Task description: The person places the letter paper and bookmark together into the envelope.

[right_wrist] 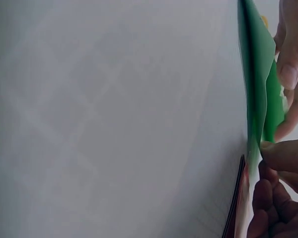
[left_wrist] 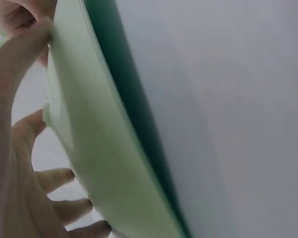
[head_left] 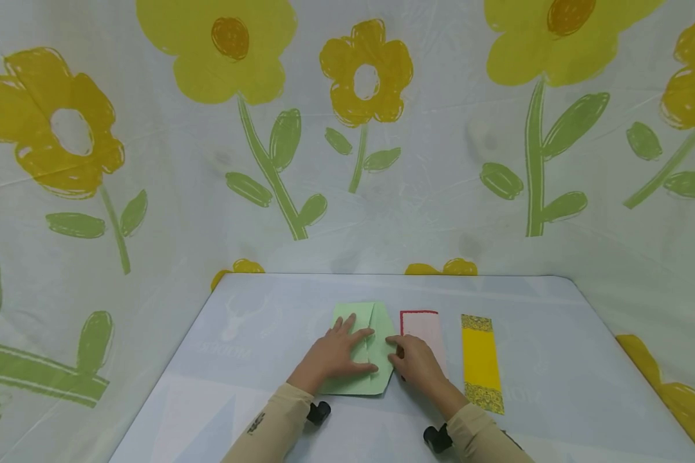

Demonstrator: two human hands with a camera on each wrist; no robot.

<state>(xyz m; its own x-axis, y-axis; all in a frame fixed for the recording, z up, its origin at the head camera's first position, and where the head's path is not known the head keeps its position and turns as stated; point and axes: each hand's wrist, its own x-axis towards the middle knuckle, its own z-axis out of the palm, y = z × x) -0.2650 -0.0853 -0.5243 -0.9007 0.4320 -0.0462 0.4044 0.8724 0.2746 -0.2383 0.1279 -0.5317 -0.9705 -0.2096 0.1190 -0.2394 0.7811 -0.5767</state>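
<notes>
A light green folded paper (head_left: pixel 353 386) lies on the table, with one folded panel over its right part. My left hand (head_left: pixel 342 349) rests on it with spread fingers. At the paper's right edge, my right hand (head_left: pixel 419 365) pinches the green paper between thumb and forefinger. In the right wrist view, the right thumb and finger (right_wrist: pixel 283 156) meet at the edge of the green sheet (right_wrist: pixel 256 74), which stands up a little. The left wrist view has the left fingers (left_wrist: pixel 57 178) along the paper's side (left_wrist: pixel 99 139).
Right of the green paper lies a pink card (head_left: pixel 423 323) with a red border, partly under the right hand. Farther right is a yellow strip (head_left: pixel 481 360) with patterned gold ends. All lie on a pale table (head_left: pixel 556 386) before a flower-printed curtain (head_left: pixel 428 193).
</notes>
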